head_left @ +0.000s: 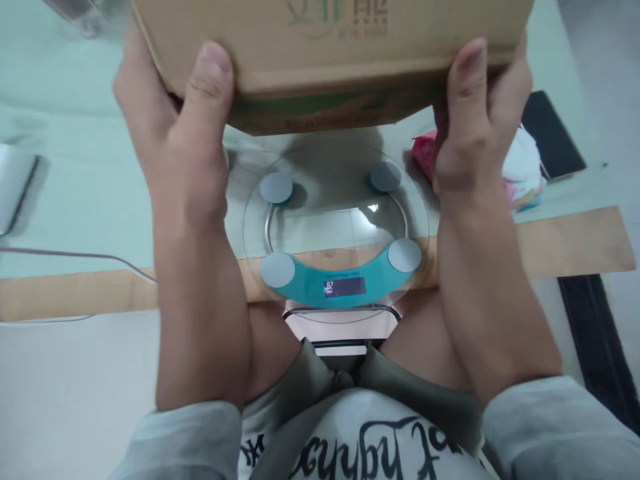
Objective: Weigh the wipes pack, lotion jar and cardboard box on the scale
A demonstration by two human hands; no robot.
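Note:
A brown cardboard box with green and brown print is gripped between my two hands, held up above the table. My left hand clasps its left end, thumb on the face toward me and the other fingers hidden behind. At the right end, my right hand grips the same way, thumb up. Below the box lies a round clear glass scale with a teal panel, silver round pads and a small lit display. The scale's near edge reaches past the table edge.
The pale green table has a wooden front edge. A dark flat device and a pink-and-white packet lie at right. At left are a silver-grey object, a cable and a clear container.

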